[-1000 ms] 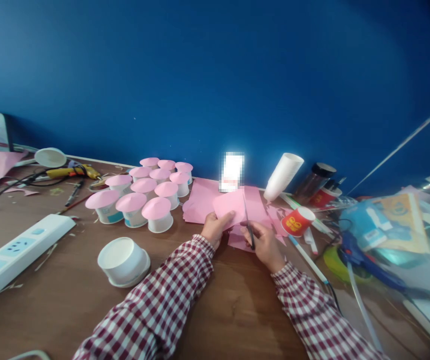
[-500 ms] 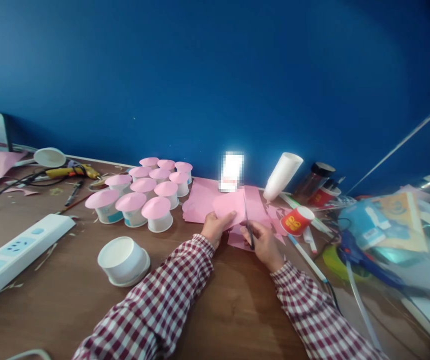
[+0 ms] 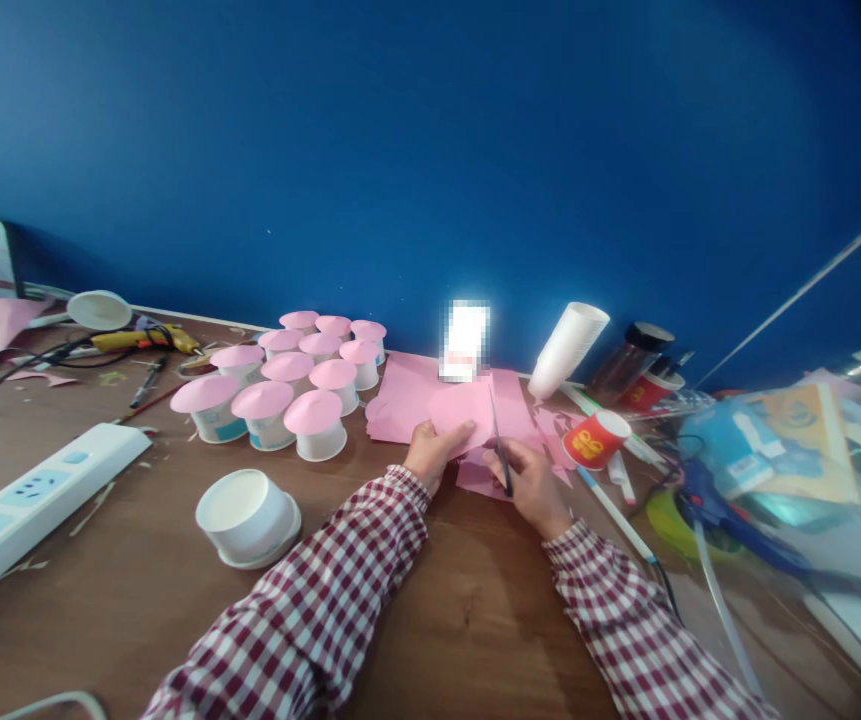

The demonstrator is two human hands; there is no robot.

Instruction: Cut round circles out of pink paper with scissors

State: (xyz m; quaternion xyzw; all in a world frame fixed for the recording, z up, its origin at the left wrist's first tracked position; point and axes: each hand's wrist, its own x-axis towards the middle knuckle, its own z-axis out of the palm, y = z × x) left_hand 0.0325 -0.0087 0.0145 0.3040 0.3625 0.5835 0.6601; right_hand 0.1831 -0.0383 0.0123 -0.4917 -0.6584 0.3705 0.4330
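My left hand (image 3: 432,452) pinches a piece of pink paper (image 3: 462,408), thumb on top. In my right hand (image 3: 531,485) is a pair of scissors (image 3: 502,455), its blades pointing away from me along the paper's right edge. Beneath both lies a stack of pink paper sheets (image 3: 401,400). Left of my hands stand several white paper cups, each topped by a pink paper cone (image 3: 314,412). Closer to me, two white cups or bowls (image 3: 246,512) rest upside down, one over the other.
A leaning stack of white cups (image 3: 569,350), a red cup (image 3: 596,440) on its side and a blue glue gun (image 3: 730,515) are to the right. On the left lie a white power strip (image 3: 40,505) and a yellow glue gun (image 3: 149,340). A bright, blurred phone-like screen (image 3: 464,340) stands by the wall.
Both hands stay almost where they were, still holding the pink paper and the scissors. The scissors have tilted very slightly; the rest of the scene shifts only a little with the camera.
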